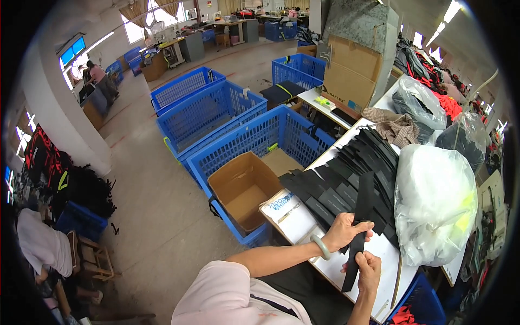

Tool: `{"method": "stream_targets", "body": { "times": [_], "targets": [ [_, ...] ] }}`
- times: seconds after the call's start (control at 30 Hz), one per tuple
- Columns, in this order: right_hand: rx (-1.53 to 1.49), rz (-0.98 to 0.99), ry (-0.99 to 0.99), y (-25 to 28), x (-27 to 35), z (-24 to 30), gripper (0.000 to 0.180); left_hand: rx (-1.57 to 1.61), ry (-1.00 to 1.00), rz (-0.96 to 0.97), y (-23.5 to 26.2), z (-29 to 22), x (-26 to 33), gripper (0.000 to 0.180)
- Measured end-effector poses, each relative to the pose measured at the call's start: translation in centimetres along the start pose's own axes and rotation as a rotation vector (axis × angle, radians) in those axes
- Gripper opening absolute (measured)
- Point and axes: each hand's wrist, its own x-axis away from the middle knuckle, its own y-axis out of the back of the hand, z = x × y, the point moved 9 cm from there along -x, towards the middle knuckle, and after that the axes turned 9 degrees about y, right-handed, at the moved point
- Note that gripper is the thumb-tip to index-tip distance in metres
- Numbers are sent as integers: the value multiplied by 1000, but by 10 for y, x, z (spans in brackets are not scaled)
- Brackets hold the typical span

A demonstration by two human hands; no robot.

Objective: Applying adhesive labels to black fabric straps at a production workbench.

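A long black fabric strip (355, 257) runs through both my hands over the near end of the white table (383, 271). My left hand (346, 230), with a pale bangle at its wrist, is closed on the strip's upper part, thumb across it. Lower down, my right hand (368, 271) pinches the same strip near its bottom end. Just beyond my hands lie many more black strips (330, 200), fanned in overlapping rows; some carry small pale print. Part of the held strip is hidden behind my fingers.
Right of the strips sits a bulging clear plastic bag (433, 200) with white contents. Left of the table stands a blue crate (216, 208) holding an open cardboard box (244, 187). More blue crates (200, 116) stand behind it. A brown checked cloth (392, 127) lies at the table's far end.
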Motion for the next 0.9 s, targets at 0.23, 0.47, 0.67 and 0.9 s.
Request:
{"method": "stream_targets", "body": {
  "times": [0.23, 0.47, 0.67, 0.9],
  "targets": [
    [66, -189, 144, -2, 2, 15, 16, -123, -9, -99, -10, -12, 3, 28],
    [363, -140, 204, 16, 4, 32, 15, 379, 243, -7, -36, 25, -6, 36],
    [510, -345, 562, 16, 9, 51, 8, 337, 112, -98, -34, 12, -12, 38],
    [712, -349, 695, 4, 18, 82, 27, 342, 81, -83, -42, 1, -21, 39]
  ]
}}
